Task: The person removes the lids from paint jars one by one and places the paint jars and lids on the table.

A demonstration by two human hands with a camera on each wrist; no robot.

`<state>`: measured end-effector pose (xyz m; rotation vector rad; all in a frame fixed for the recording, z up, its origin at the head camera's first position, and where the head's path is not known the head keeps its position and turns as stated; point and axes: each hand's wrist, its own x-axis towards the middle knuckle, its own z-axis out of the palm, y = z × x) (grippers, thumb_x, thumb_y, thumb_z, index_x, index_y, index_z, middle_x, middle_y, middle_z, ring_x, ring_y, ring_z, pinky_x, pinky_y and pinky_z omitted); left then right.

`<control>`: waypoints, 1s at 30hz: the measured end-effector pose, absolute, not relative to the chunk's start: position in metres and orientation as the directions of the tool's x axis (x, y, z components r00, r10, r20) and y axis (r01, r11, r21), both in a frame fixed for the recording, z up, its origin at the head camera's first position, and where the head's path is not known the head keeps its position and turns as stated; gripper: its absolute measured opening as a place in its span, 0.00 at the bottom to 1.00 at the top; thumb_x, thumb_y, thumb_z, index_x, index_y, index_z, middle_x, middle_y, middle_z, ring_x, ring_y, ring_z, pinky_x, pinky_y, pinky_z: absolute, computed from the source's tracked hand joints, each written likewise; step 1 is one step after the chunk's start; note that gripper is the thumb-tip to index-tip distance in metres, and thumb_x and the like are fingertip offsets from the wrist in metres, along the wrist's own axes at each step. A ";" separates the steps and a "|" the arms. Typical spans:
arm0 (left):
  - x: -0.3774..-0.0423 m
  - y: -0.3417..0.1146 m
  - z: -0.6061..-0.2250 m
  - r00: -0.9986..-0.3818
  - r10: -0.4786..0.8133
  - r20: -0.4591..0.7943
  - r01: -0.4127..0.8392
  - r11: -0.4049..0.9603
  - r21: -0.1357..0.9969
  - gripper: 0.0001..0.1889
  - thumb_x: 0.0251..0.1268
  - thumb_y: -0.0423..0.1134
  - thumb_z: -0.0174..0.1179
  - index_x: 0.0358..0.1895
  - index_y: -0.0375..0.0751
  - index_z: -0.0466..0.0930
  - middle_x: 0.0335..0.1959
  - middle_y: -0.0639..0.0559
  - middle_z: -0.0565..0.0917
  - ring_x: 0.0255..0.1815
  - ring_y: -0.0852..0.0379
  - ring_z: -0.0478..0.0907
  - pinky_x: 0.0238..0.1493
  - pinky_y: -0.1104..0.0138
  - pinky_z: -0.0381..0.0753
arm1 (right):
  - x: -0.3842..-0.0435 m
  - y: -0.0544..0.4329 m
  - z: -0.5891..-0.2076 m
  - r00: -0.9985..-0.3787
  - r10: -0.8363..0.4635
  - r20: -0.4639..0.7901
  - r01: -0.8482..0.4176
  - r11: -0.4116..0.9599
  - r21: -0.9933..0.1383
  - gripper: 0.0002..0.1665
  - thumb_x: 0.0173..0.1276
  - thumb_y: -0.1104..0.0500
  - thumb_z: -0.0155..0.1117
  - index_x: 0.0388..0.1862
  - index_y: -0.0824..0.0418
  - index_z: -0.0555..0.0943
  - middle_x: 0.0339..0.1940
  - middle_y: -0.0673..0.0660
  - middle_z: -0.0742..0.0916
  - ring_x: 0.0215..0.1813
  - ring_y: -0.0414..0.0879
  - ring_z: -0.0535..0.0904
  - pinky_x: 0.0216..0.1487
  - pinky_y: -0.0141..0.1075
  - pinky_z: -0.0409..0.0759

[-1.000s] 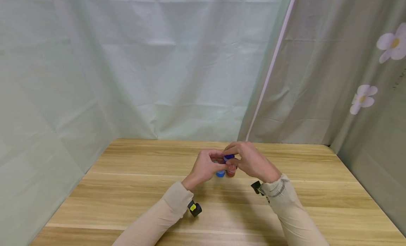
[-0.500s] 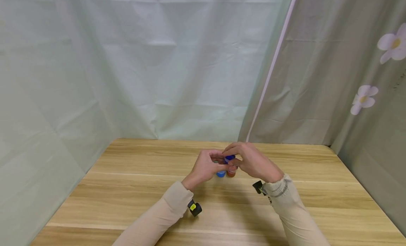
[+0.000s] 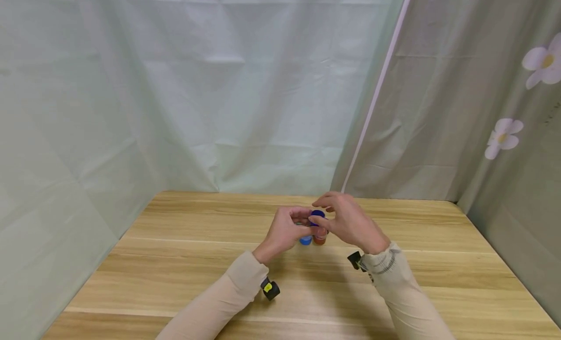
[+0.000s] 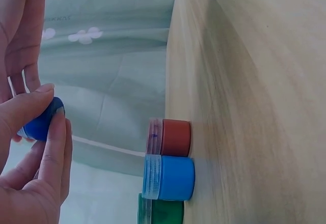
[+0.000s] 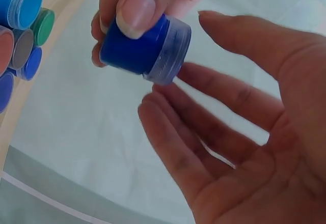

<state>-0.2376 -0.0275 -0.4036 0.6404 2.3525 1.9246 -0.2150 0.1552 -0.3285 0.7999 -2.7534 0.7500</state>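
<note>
My left hand [image 3: 282, 231] pinches a small dark blue paint jar [image 5: 133, 48] between thumb and fingers, above the table. Its clear screw lid [image 5: 170, 52] is on and points towards my right hand [image 3: 352, 226]. In the right wrist view the right hand's thumb stands clear of the lid, and its fingers are spread loosely beside it; whether a fingertip touches the lid, I cannot tell. The left wrist view has the jar [image 4: 43, 122] in side view, with red [image 4: 175, 137], light blue [image 4: 175, 178] and green [image 4: 168, 212] jars standing on the table below.
The jars stand clustered on the wooden table [image 3: 197, 272], just under my hands. The right wrist view also has grey [image 5: 21, 50] and purple [image 5: 5, 89] jars in that cluster. Pale curtains [image 3: 263, 86] hang behind the table and at its sides.
My right hand's fingers have opened away from the dark blue jar and lifted slightly. The left hand keeps its hold in nearly the same spot.
</note>
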 end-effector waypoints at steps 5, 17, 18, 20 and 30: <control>-0.235 -0.024 -0.405 -0.931 0.290 0.221 0.274 0.158 0.949 0.17 0.54 0.41 0.79 0.48 0.45 0.89 0.44 0.49 0.91 0.41 0.58 0.87 0.43 0.66 0.87 | -0.215 0.150 -0.332 -0.846 -0.409 0.341 -0.526 0.741 -0.416 0.14 0.64 0.51 0.77 0.43 0.57 0.90 0.44 0.53 0.90 0.45 0.48 0.85 0.47 0.44 0.86; -0.232 -0.021 -0.410 -0.944 0.236 0.230 0.277 0.190 0.942 0.15 0.50 0.41 0.81 0.40 0.43 0.88 0.41 0.48 0.90 0.40 0.57 0.88 0.40 0.67 0.86 | -0.210 0.144 -0.334 -0.885 -0.339 0.317 -0.455 0.774 -0.441 0.12 0.59 0.51 0.81 0.35 0.55 0.90 0.37 0.52 0.88 0.35 0.43 0.82 0.34 0.34 0.80; -0.232 -0.021 -0.410 -0.945 0.232 0.231 0.278 0.195 0.941 0.14 0.50 0.40 0.81 0.40 0.43 0.88 0.40 0.48 0.90 0.39 0.57 0.88 0.40 0.66 0.86 | -0.210 0.143 -0.334 -0.889 -0.336 0.311 -0.448 0.778 -0.441 0.12 0.59 0.51 0.81 0.35 0.56 0.90 0.36 0.52 0.88 0.35 0.43 0.81 0.33 0.34 0.79; -0.232 -0.020 -0.409 -0.946 0.226 0.234 0.280 0.199 0.939 0.14 0.50 0.40 0.81 0.39 0.43 0.88 0.39 0.48 0.90 0.38 0.58 0.88 0.40 0.66 0.86 | -0.210 0.142 -0.334 -0.893 -0.331 0.304 -0.440 0.784 -0.439 0.12 0.59 0.51 0.81 0.35 0.56 0.90 0.35 0.51 0.87 0.33 0.42 0.79 0.31 0.33 0.78; -0.231 -0.020 -0.408 -0.950 0.214 0.227 0.272 0.215 0.938 0.15 0.48 0.39 0.81 0.39 0.43 0.88 0.40 0.49 0.90 0.39 0.58 0.88 0.41 0.66 0.87 | -0.211 0.142 -0.336 -0.879 -0.343 0.330 -0.460 0.790 -0.405 0.09 0.60 0.54 0.80 0.34 0.58 0.90 0.30 0.51 0.85 0.29 0.40 0.75 0.26 0.30 0.74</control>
